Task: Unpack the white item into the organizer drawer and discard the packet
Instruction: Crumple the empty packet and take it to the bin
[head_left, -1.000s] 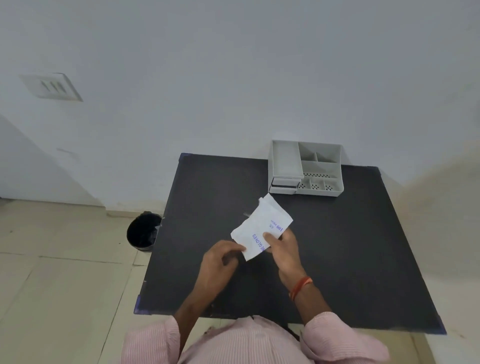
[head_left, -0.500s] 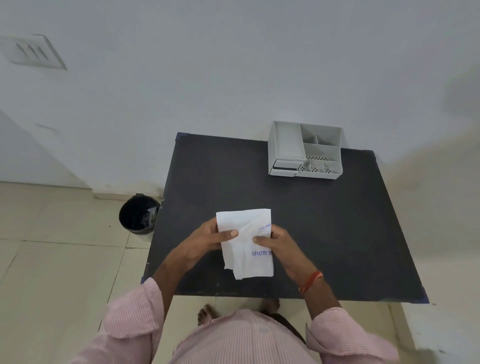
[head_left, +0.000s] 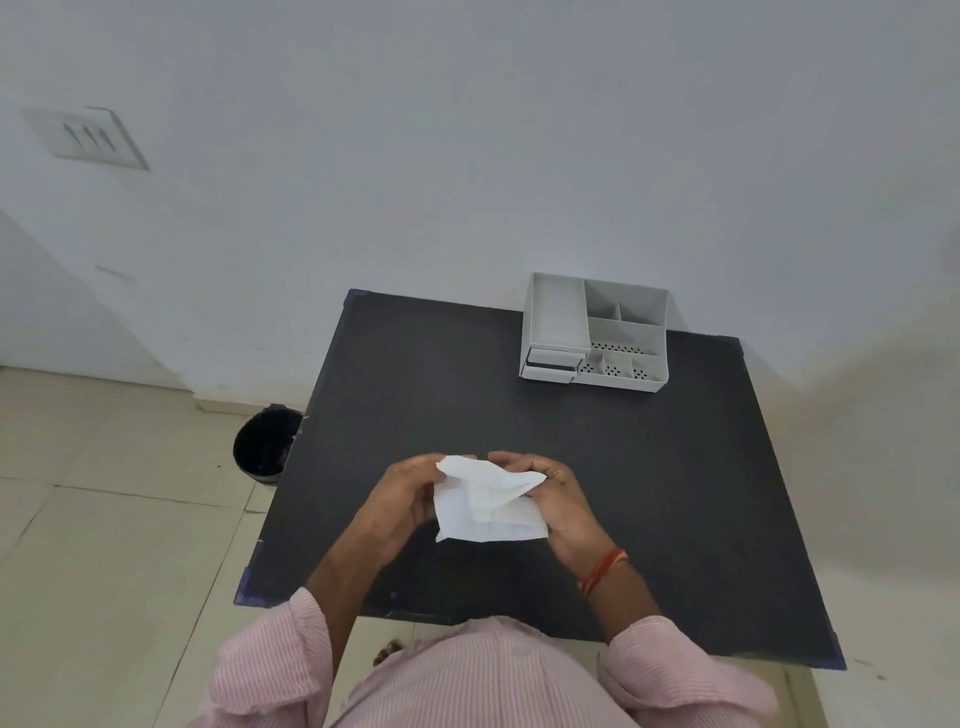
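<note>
Left hand (head_left: 402, 499), right hand (head_left: 556, 501) grip crumpled white packet (head_left: 485, 501) above black table (head_left: 649, 467).

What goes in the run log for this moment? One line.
phase: opening packet | hands: left and right both grip white packet above table | organizer: far right, untouched | bin: floor, left

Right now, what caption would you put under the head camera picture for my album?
Both hands, left and right, pull open a white packet above a black table, organizer waiting behind.
</note>
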